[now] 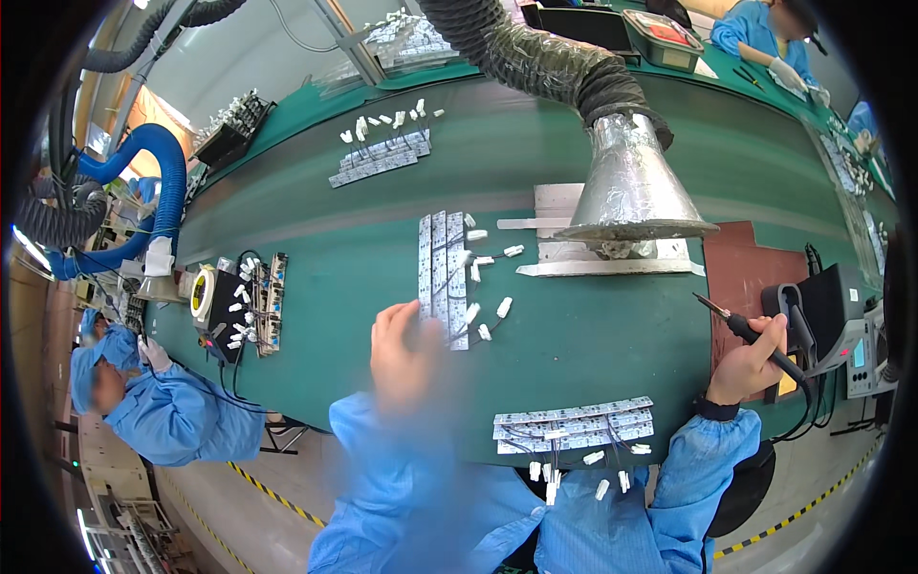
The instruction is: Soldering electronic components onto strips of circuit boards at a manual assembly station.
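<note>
Board strips just beyond your left hand (pixel 404 359); soldering iron (pixel 776 352) in your right hand (pixel 746 371).
Your left fingers are bent and blurred at the near-left corner of the board strips (pixel 441 273); I can't tell whether they grip anything. The strips lie ahead and slightly right, long axis running away from you, nearer this hand: thin, flat, pale, speckled, with white block-shaped connectors (pixel 504 307) along their right side. Rightmost, your right fingers close around the iron's slim dark handle.
</note>
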`<state>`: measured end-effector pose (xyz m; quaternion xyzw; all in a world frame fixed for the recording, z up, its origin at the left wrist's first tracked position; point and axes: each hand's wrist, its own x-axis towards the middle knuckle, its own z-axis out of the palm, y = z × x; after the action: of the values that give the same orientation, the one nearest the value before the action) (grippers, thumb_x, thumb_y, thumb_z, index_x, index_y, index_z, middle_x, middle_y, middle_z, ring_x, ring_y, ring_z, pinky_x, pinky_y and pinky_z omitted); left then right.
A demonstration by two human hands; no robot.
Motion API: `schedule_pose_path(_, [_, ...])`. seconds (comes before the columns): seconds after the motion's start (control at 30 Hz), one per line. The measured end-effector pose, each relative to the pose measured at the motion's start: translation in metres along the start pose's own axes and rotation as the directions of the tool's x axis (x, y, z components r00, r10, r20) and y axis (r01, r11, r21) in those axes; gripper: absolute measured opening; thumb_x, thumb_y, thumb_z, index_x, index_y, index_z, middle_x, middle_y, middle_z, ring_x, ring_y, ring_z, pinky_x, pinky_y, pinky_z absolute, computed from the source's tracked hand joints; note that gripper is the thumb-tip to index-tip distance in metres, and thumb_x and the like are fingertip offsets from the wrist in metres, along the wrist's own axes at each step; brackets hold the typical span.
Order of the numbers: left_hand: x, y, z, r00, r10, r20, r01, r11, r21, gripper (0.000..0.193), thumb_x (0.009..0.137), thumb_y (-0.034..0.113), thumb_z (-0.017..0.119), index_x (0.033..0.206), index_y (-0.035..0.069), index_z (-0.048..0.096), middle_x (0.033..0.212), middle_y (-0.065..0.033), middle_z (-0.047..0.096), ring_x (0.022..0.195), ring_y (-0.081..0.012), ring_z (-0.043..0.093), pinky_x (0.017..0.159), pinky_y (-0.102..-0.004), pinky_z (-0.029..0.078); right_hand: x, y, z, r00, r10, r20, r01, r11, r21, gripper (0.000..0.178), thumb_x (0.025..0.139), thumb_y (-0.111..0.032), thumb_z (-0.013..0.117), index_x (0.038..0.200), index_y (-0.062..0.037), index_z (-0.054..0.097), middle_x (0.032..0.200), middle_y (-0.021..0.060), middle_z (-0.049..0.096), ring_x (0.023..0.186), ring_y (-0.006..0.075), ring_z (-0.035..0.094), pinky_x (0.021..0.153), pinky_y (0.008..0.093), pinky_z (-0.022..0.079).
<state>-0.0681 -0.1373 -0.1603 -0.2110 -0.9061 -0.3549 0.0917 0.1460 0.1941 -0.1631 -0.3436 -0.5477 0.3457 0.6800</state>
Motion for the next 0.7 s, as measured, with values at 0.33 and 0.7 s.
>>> schedule_pose_path(0.33, [0.033, -0.021, -0.013, 0.96, 0.233, 0.158, -0.222, 0.971, -0.086, 0.036, 0.092, 0.013, 0.062, 0.125, -0.001, 0.056, 0.116, -0.014, 0.059, 0.106, -0.0243, 0.057, 0.092, -0.033, 0.045, -0.001, 0.0, -0.001, 1.0, 0.004, -0.008, -0.004, 0.999, -0.037, 0.038, 0.1, -0.02, 0.051, 0.073, 0.0052, 0.059, 0.073, 0.0072, 0.059, 0.073, 0.0155, 0.054, 0.072, 0.0296, 0.047])
schedule_pose_path(0.7, [0.298, -0.128, 0.061, 0.961, -0.261, 0.087, 0.275, 0.909, -0.315, 0.064, 0.085, 0.031, 0.07, 0.135, -0.002, 0.048, 0.127, -0.0193, 0.058, 0.116, -0.0277, 0.057, 0.099, -0.0349, 0.044, -0.005, 0.002, -0.006, 0.996, 0.09, -0.007, -0.09, 0.996, 0.029, 0.035, 0.1, -0.02, 0.053, 0.076, 0.0039, 0.058, 0.075, 0.0061, 0.056, 0.078, 0.0149, 0.054, 0.08, 0.03, 0.047])
